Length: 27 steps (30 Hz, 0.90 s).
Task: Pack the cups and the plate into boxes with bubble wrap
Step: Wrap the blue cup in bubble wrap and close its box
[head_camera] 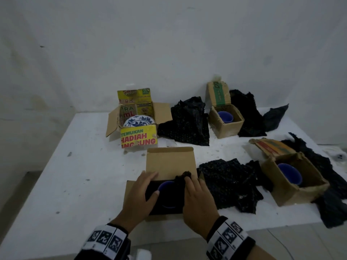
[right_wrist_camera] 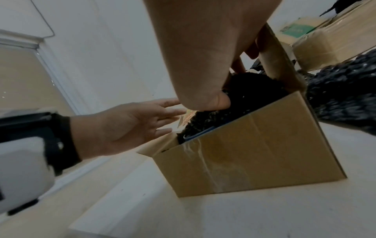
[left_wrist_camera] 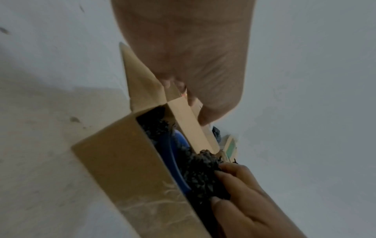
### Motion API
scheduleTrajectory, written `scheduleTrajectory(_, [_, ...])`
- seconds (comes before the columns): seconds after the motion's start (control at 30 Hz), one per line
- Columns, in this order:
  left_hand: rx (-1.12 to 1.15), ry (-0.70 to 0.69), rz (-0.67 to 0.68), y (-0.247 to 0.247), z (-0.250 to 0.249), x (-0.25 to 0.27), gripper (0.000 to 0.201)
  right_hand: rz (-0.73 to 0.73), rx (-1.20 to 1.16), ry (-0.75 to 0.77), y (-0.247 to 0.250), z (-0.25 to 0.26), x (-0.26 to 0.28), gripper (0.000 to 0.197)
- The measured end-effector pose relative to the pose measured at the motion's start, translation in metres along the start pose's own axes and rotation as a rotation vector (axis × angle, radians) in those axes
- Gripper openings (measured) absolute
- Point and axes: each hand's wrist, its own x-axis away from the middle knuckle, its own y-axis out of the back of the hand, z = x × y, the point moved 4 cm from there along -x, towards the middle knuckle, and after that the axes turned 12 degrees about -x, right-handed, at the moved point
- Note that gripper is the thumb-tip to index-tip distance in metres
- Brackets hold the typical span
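Four open boxes [head_camera: 226, 126], three blue cups [head_camera: 225, 116], one plate [head_camera: 139, 121], left hand [head_camera: 139, 196] spread, right hand [head_camera: 197, 200] pinching black bubble wrap [head_camera: 183, 178]

Right hand [left_wrist_camera: 244, 201] pinching bubble wrap [left_wrist_camera: 203, 173] inside box [left_wrist_camera: 130, 161].

my nearest brown box [head_camera: 170, 164]: matt cardboard | black bubble wrap [head_camera: 228, 186]: bumpy plastic, faint sheen | blue cup [head_camera: 166, 185]: smooth | white worktop [head_camera: 75, 175]: matt, scuffed

I saw a white table [head_camera: 75, 166], scuffed and speckled, set against a bare whitish wall [head_camera: 169, 44] under dim, flat light.
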Motion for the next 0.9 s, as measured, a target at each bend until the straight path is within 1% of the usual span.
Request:
scheduleTrajectory(0.03, [0.009, 0.027, 0.0, -0.002, 0.002, 0.003, 0.062, 0.066, 0.077, -0.018, -0.005, -0.003, -0.001, 0.059])
scheduleTrajectory(0.07, [0.023, 0.057, 0.011, -0.004, 0.004, 0.005, 0.061, 0.103, 0.139, -0.022, -0.009, -0.007, -0.002, 0.059])
scheduleTrajectory(0.1, [0.037, 0.086, 0.028, -0.007, 0.005, 0.007, 0.058, 0.104, 0.168, -0.026, -0.011, -0.01, -0.004, 0.057])
scheduleTrajectory(0.17, [0.084, 0.145, 0.061, -0.013, 0.009, 0.012, 0.057, 0.113, 0.191, -0.025, -0.013, -0.01, -0.008, 0.043])
scheduleTrajectory(0.23, [0.148, 0.203, 0.083, -0.021, 0.016, 0.016, 0.062, 0.145, 0.185, -0.023, -0.012, -0.006, -0.013, 0.028])
scheduleTrajectory(0.3, [0.236, 0.257, 0.115, -0.028, 0.023, 0.02, 0.065, 0.173, 0.169, -0.01, -0.011, -0.003, -0.02, 0.025])
scheduleTrajectory(0.33, [0.269, 0.271, 0.137, -0.032, 0.027, 0.022, 0.063, 0.187, 0.139, -0.015, -0.012, -0.003, -0.024, 0.023])
scheduleTrajectory(0.4, [0.297, 0.263, 0.161, -0.036, 0.03, 0.025, 0.057, 0.2, 0.079, -0.014, -0.012, -0.005, -0.03, 0.014])
scheduleTrajectory(0.47, [0.309, 0.245, 0.169, -0.036, 0.03, 0.027, 0.055, 0.188, 0.002, 0.0, -0.008, -0.009, -0.035, 0.018])
scheduleTrajectory(0.53, [0.332, 0.255, 0.178, -0.035, 0.028, 0.027, 0.056, 0.068, -0.032, 0.049, 0.005, -0.011, -0.036, 0.014])
scheduleTrajectory(0.57, [0.35, 0.264, 0.182, -0.035, 0.027, 0.027, 0.057, 0.014, 0.006, 0.056, 0.015, -0.01, -0.033, 0.015])
scheduleTrajectory(0.6, [0.37, 0.266, 0.181, -0.034, 0.025, 0.028, 0.058, -0.016, 0.004, 0.033, 0.02, -0.01, -0.029, 0.024])
scheduleTrajectory(0.63, [0.39, 0.274, 0.184, -0.033, 0.023, 0.029, 0.06, -0.075, -0.029, 0.022, 0.021, -0.01, -0.026, 0.034])
scheduleTrajectory(0.7, [0.416, 0.293, 0.185, -0.031, 0.021, 0.03, 0.065, -0.249, -0.115, 0.006, 0.012, -0.012, -0.022, 0.043])
scheduleTrajectory(0.77, [0.435, 0.305, 0.189, -0.029, 0.019, 0.03, 0.068, -0.38, -0.244, 0.019, 0.002, -0.011, -0.016, 0.055])
scheduleTrajectory(0.8, [0.446, 0.308, 0.19, -0.029, 0.019, 0.029, 0.068, -0.401, -0.27, 0.066, -0.004, -0.008, -0.014, 0.065])
scheduleTrajectory(0.83, [0.459, 0.312, 0.194, -0.027, 0.017, 0.029, 0.069, -0.377, -0.244, 0.133, -0.01, -0.004, -0.012, 0.074])
scheduleTrajectory(0.87, [0.472, 0.316, 0.19, -0.026, 0.016, 0.029, 0.069, -0.314, -0.206, 0.179, -0.018, -0.004, -0.01, 0.078])
scheduleTrajectory(0.9, [0.487, 0.32, 0.184, -0.025, 0.015, 0.029, 0.07, -0.234, -0.2, 0.193, -0.022, -0.005, -0.008, 0.075])
